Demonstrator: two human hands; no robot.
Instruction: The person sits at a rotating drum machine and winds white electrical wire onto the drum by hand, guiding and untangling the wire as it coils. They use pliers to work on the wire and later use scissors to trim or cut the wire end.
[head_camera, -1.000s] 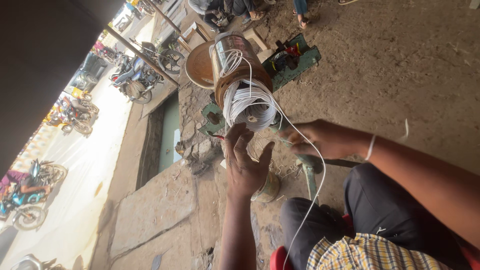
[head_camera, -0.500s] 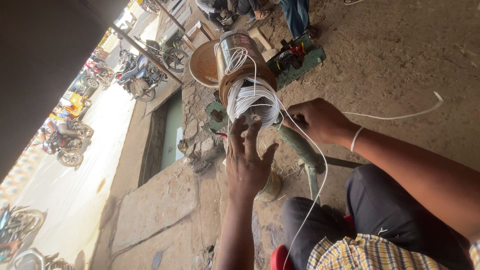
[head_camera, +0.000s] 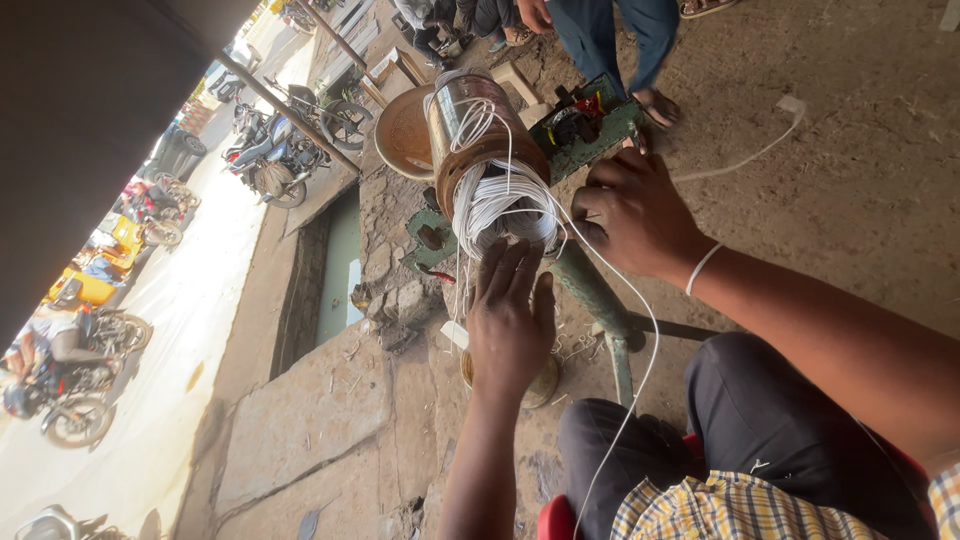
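Winding around the middle of the frame, the white cord (head_camera: 495, 205) forms a thick, loose bundle of many overlapping turns on the lower part of a metal cylinder (head_camera: 478, 125). That cylinder is shiny and silvery at its far end, with a rusty brown band just above the bundle, and a few stray loops of cord climb across the bright metal. The turns look uneven, some crossing each other instead of lying flat.

Your left hand (head_camera: 510, 320) is raised beneath the bundle with its fingers spread flat, their tips touching the lowest turns; it grips nothing, just rests open against the cord. Your right hand (head_camera: 635, 215) sits just beside the bundle on its right, fingers curled and pinching a strand of the cord. From there one length trails down across your dark trousers (head_camera: 780, 440) toward your checked shirt (head_camera: 720, 510), and another runs away over the dirt ground (head_camera: 860, 150) to the upper right. A thin white band circles your right wrist.

The cylinder sits on a green metal stand (head_camera: 590, 290) whose frame reaches behind it. A round tan dish (head_camera: 405, 130) lies beyond the cylinder, and another person's legs in blue jeans (head_camera: 610, 40) stand near the top edge. Motorbikes (head_camera: 270, 150) are parked along the bright street at left.
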